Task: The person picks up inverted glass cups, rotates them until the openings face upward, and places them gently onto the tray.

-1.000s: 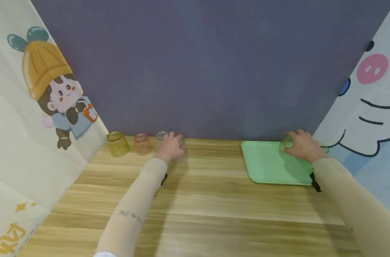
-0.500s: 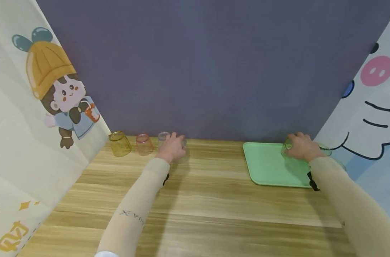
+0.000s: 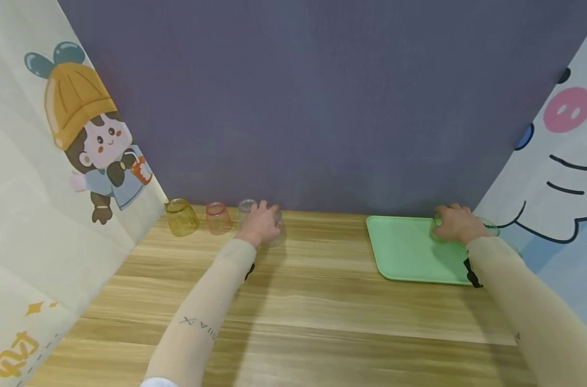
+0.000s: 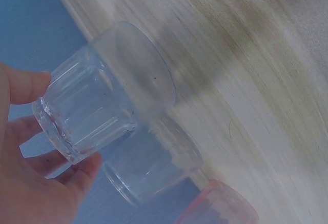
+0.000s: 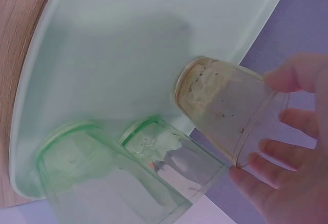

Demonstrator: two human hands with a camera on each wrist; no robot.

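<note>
In the head view my left hand (image 3: 260, 221) grips a clear glass (image 3: 276, 232) at the back of the wooden table. The left wrist view shows thumb and fingers (image 4: 82, 170) curled round that clear glass (image 4: 102, 103), thick base by the palm, mouth toward the table. My right hand (image 3: 455, 223) holds a faintly tinted clear glass (image 5: 230, 114) over the far right part of the green tray (image 3: 407, 250). Its fingers (image 5: 287, 78) wrap the glass, whose mouth points at the tray (image 5: 118, 44).
A yellow cup (image 3: 181, 217), a pink cup (image 3: 218, 217) and another clear glass (image 3: 245, 206) stand in a row left of my left hand. Two green glasses (image 5: 169, 157) (image 5: 82, 178) lie together on the tray's corner. Cartoon-printed panels flank the table; a dark wall closes the back.
My right hand has moved its glass a little farther back and right over the tray. The left hand has stayed on its clear glass.
</note>
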